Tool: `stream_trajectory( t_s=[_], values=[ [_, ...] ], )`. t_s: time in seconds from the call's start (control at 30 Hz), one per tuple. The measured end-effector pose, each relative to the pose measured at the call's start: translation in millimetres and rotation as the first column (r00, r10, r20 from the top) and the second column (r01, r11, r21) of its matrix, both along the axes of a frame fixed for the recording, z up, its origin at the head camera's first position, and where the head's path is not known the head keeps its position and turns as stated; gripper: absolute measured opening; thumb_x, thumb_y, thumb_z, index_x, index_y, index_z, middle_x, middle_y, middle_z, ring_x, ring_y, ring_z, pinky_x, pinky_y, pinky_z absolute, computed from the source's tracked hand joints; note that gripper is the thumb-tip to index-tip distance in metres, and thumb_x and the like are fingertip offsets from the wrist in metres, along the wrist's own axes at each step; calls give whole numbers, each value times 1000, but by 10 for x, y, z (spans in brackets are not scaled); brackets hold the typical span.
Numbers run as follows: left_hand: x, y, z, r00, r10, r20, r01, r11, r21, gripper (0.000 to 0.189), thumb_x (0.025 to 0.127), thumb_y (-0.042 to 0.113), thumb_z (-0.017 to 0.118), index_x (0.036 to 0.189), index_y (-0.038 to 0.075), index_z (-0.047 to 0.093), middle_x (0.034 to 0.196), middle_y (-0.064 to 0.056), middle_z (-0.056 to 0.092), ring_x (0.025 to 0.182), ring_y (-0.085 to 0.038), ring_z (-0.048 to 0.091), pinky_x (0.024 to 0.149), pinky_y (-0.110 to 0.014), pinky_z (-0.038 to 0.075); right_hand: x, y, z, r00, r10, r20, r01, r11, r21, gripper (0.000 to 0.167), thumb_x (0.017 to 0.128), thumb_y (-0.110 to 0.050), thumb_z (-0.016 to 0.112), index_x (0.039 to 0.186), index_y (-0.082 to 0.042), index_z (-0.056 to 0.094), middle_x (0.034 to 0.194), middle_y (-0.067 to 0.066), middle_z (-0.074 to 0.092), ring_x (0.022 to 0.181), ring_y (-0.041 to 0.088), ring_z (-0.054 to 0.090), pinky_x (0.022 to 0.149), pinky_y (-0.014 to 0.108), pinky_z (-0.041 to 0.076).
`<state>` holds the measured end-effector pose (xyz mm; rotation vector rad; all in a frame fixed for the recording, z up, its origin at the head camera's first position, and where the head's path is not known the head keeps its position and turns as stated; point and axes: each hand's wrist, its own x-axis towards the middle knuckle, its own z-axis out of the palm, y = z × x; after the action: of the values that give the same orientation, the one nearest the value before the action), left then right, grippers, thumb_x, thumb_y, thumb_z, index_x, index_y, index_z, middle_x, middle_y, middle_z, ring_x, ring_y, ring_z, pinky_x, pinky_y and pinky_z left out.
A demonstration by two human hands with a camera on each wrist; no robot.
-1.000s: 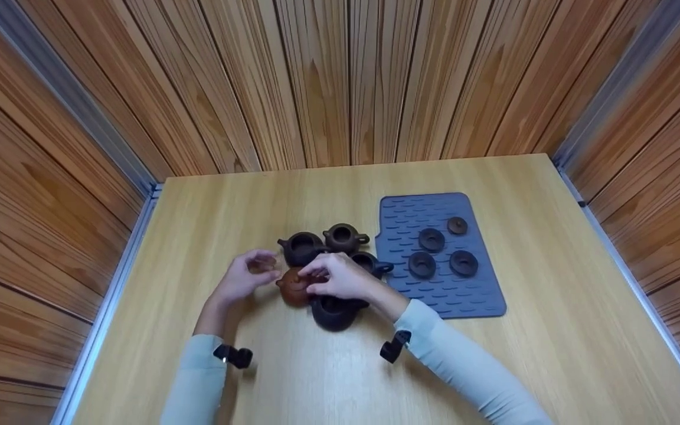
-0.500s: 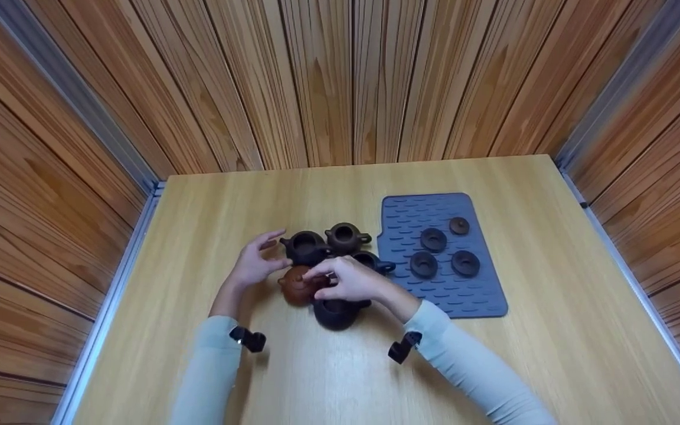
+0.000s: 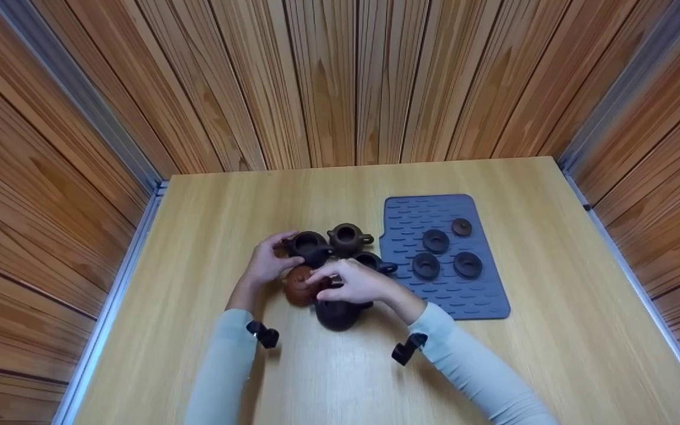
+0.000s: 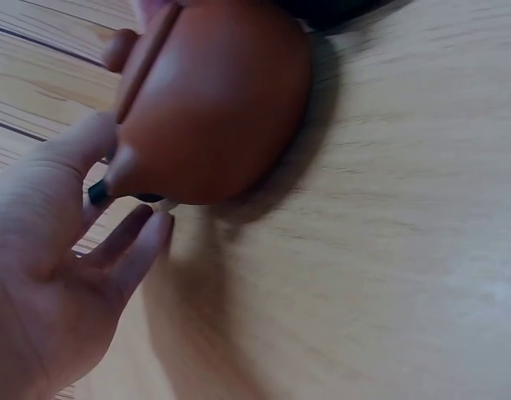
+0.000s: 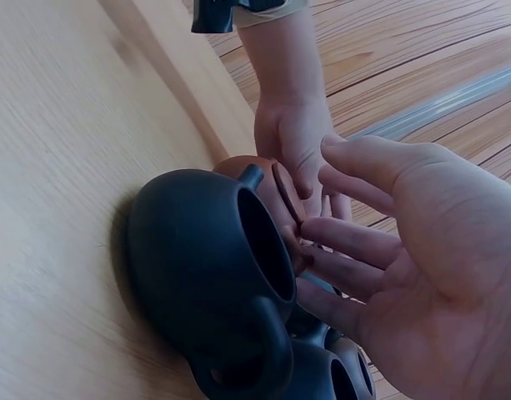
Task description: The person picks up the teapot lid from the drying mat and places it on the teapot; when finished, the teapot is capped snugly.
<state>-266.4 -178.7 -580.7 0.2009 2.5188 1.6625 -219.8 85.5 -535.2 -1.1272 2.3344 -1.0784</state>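
A reddish-brown teapot point(image 3: 298, 287) with its lid on stands among several dark, lidless teapots. My left hand point(image 3: 266, 262) is spread around the spout side of the back-left black teapot point(image 3: 310, 255), thumb and fingers apart. In the left wrist view, the left hand point(image 4: 51, 267) shows loosely bent fingers beside the reddish-brown teapot's spout point(image 4: 126, 171). My right hand point(image 3: 355, 282) hovers over the group, its extended fingertips right at the lid knob point(image 5: 295, 250) of the reddish-brown teapot. Below it sits the front black teapot point(image 5: 192, 250).
A dark brown teapot point(image 3: 349, 239) stands at the back, and another black teapot point(image 3: 375, 262) sits partly behind my right hand. On the grey mat point(image 3: 411, 212) at the right lie several dark round lids point(image 3: 467, 265). Wood-panelled walls point(image 3: 328, 82) border the wooden table point(image 3: 228, 206).
My left hand has moved right and away from me, from beside the reddish-brown teapot to around the back-left black teapot. My right fingers have loosened slightly over the reddish-brown teapot's lid.
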Motion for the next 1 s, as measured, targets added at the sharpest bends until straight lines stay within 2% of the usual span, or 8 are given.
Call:
stream_trajectory(
  t_s=[0.17,0.33,0.5,0.63,0.9,1.0],
  values=[
    [1,3,-38,999,32,8,-32,999,-16,57,95,-3,86,150,1,70,154,-25,69,140,-41,66,123,-51,50,-1,4,-14,1000,2,8,-2,1000,0,38,107,-23,75,143,-10,78,154,17,73,149,36,67,127,51,51],
    [-19,-7,-24,998,31,48,-30,999,-28,58,96,0,86,151,6,70,154,-22,69,140,-38,63,127,-51,46,-1,16,-3,999,5,35,-5,1000,-8,38,107,-21,74,143,-9,77,156,18,71,150,37,65,127,53,51],
    [-32,-11,-13,998,28,53,-26,999,-37,58,97,1,86,152,7,70,154,-21,69,140,-38,63,127,-51,46,-21,70,9,998,13,56,-11,999,-35,37,108,-18,74,142,-6,77,157,20,70,150,39,65,125,55,53],
    [-37,-8,-13,998,28,55,-26,999,-39,57,97,2,86,151,7,70,154,-20,70,140,-38,63,126,-49,45,-52,156,30,999,14,39,-12,998,-66,34,107,-14,75,139,-4,78,156,23,69,150,40,65,121,58,55],
    [-44,2,-30,997,35,61,-33,999,-29,58,96,0,87,151,6,70,152,-22,70,142,-39,63,129,-50,43,-114,381,81,1000,1,11,1,986,-165,38,102,-8,79,138,6,75,149,28,72,146,48,65,129,60,47],
    [-41,3,-31,997,35,67,-34,999,-18,58,96,0,87,151,6,70,152,-22,69,141,-39,63,130,-50,43,-123,485,108,999,-42,16,44,984,-172,40,101,-9,81,138,6,74,148,26,74,146,47,65,129,60,47]
  ],
)
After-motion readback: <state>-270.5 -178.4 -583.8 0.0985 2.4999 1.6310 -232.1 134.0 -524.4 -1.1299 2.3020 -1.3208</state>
